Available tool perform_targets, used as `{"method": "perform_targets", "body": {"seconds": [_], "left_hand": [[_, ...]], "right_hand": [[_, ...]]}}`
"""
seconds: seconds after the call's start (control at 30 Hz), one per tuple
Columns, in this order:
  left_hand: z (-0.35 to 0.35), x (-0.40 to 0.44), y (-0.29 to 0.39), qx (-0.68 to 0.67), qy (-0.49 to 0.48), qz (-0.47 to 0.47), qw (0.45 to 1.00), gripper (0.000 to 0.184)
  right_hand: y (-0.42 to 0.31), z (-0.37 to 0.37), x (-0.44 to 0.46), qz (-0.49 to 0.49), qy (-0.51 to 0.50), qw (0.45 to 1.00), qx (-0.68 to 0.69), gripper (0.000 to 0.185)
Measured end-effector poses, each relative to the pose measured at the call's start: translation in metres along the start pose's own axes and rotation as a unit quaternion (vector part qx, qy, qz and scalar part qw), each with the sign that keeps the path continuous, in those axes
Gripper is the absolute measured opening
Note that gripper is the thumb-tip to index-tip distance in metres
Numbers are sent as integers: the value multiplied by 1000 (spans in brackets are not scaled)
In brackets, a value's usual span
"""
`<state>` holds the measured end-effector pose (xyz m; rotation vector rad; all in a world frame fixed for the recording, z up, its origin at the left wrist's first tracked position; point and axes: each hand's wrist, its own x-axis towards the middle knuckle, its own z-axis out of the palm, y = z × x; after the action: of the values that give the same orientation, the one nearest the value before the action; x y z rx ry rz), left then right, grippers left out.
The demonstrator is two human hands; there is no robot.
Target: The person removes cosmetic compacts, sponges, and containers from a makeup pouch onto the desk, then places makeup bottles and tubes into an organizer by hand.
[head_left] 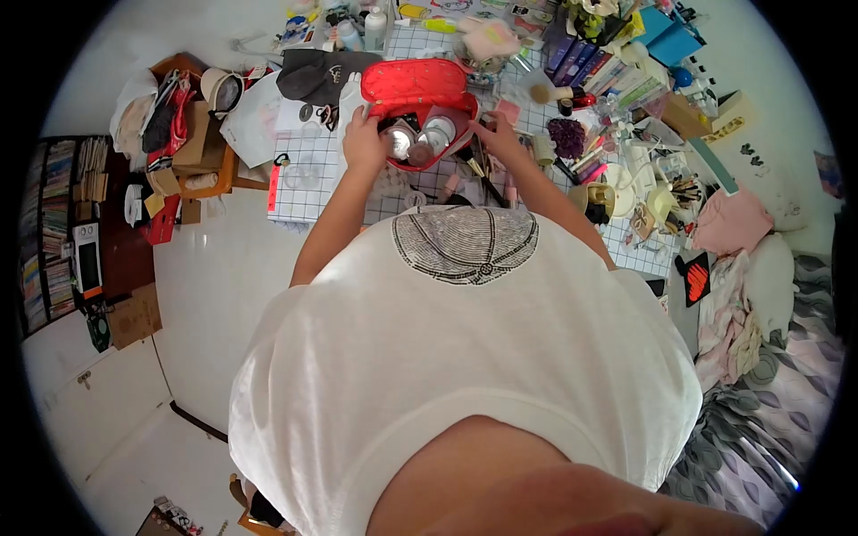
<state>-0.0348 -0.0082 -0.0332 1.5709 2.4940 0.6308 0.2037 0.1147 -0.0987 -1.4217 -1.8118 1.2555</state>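
Observation:
A red zippered makeup bag (414, 82) lies on the table with its lid folded back. Inside it I see round silver-and-white compacts (437, 134) and other small containers, partly overlapping. My left hand (364, 143) grips the bag's left edge, fingers curled at the rim. At the opposite side, my right hand (500, 143) has its thumb and fingers closed on the right edge. Makeup brushes (483, 174) lie just below the right hand. A dark grey cap (322, 75) sits to the left of the bag.
A white grid-patterned cloth (304, 192) covers the table. Books (617, 71) stand at the back right. A dark purple scrunchie (567, 138), bowls and cosmetics crowd the right side. White bottles (375, 27) stand at the back. A bed (769, 402) is at the right.

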Motion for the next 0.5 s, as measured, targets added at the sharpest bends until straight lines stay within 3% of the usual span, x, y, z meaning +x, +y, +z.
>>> {"method": "perform_targets", "body": {"seconds": [0.07,0.1,0.2,0.37,0.5], "left_hand": [[10,6,-17,-45,-32,-4,998,35],[20,9,-27,-55,-34,20,998,37],[24,11,-32,-104,-18,37,994,41],[10,17,-26,-172,50,73,981,42],[-6,42,-22,-218,84,103,967,42]], "right_hand": [[-4,14,11,-57,0,997,-48,66],[-41,6,-2,-70,-57,996,25,64],[-40,17,11,12,-29,998,-57,48],[-11,15,24,-79,36,996,20,40],[-38,11,24,-96,77,991,46,40]]}}
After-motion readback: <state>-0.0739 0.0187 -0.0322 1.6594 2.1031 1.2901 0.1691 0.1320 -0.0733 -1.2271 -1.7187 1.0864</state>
